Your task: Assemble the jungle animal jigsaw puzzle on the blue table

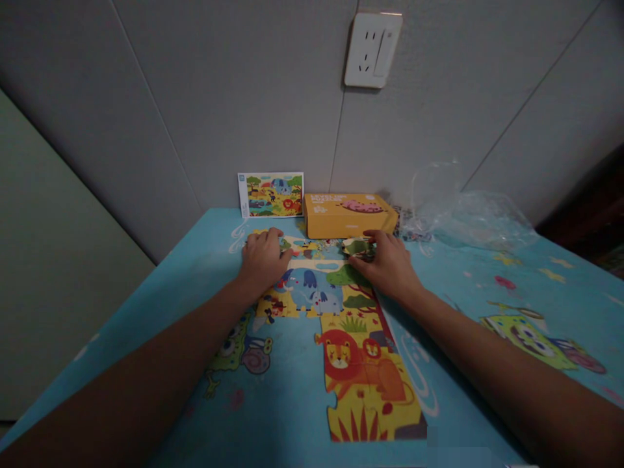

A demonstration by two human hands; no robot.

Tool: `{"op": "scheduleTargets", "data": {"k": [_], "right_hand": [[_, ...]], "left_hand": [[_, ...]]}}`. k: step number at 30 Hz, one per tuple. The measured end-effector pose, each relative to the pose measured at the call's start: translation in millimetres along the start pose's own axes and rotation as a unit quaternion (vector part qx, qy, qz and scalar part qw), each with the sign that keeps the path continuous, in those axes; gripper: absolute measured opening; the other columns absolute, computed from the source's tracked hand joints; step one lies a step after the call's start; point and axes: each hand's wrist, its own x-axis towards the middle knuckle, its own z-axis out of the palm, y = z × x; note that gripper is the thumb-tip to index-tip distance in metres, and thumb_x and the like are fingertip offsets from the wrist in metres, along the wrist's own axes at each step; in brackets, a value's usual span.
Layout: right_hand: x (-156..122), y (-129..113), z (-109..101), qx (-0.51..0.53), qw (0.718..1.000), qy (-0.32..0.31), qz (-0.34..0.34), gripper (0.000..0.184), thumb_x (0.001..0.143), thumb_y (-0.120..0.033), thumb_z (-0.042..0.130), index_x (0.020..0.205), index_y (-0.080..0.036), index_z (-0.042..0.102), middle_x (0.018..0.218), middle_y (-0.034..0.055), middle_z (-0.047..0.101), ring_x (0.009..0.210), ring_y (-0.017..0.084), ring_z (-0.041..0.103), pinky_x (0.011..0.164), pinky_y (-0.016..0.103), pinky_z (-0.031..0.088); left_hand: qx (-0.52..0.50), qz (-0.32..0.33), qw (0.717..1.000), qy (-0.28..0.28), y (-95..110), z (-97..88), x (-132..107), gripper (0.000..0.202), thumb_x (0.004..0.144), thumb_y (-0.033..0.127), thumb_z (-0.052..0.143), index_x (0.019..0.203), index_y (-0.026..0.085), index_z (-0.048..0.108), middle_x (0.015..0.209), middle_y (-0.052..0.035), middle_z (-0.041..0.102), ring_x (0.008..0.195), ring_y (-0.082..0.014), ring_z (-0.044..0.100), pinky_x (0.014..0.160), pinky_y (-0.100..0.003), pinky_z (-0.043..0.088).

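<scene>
A partly joined jigsaw puzzle (363, 364) lies on the table, with elephants across its upper row and lions down its right side. Beyond that row, my left hand (263, 263) has its thumb and forefinger around the edge of a puzzle piece (285, 245) with green on it. My right hand (392, 263) grips a green puzzle piece (357, 247) between thumb and fingers, slightly above the table. More loose pieces (312, 247) lie between my hands, in front of the yellow box; their pictures are too small to make out.
Against the wall stand a picture card (273, 195) of the animal scene and a yellow puzzle box (348, 218). Crumpled clear plastic (468, 218) lies at the back right. A blue cartoon-print cloth (287, 403) covers the table. A socket (373, 50) is on the wall.
</scene>
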Motion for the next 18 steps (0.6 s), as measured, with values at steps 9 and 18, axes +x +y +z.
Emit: {"op": "scheduleTargets", "data": {"k": [9,18], "right_hand": [[-2,-7,-3,0.169,0.978,0.061,-0.111,0.073,0.071,-0.034,0.076,0.134,-0.020,0.042,0.114,0.0152,0.058,0.107,0.034,0.056,0.091,0.053,0.047],[-5,-14,-14,0.234,0.946,0.039,-0.221,0.077,0.074,-0.035,0.076,0.139,-0.021,0.037,0.120,0.0142,0.056,0.109,0.030,0.056,0.094,0.048,0.047]], "left_hand": [[-0.189,0.208,0.959,0.038,13,-15.7,-4,0.046,0.093,0.031,0.055,0.138,0.022,0.051,0.106,-0.0067,0.070,0.112,-0.0254,0.055,0.103,-0.046,0.044],[-0.193,0.349,0.917,-0.018,25,-19.0,-15,0.048,0.097,0.045,0.046,0.139,0.022,0.054,0.146,-0.0168,0.046,0.136,-0.0306,0.042,0.109,-0.052,0.040]]}}
